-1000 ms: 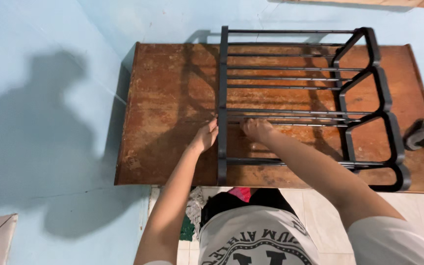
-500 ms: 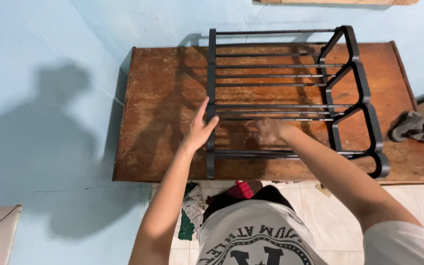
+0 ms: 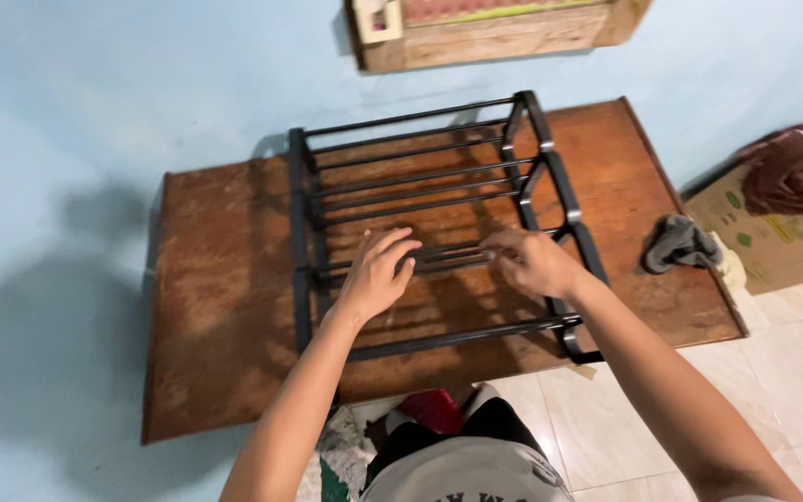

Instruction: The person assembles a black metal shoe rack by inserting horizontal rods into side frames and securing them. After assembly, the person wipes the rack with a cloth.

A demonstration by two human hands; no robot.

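Head view: a black rack lies flat mid-worktop. Left hand rests open on its middle bars; right hand pinches them. Steady, even pressure from both hands would likely keep the bars aligned.

A black metal rack lies on a worn reddish-brown wooden table against pale blue wall.

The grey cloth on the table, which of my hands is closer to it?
Right. Your right hand is on the rack bars, nearer the grey cloth at the table edge; your left hand rests farther away across the rack.
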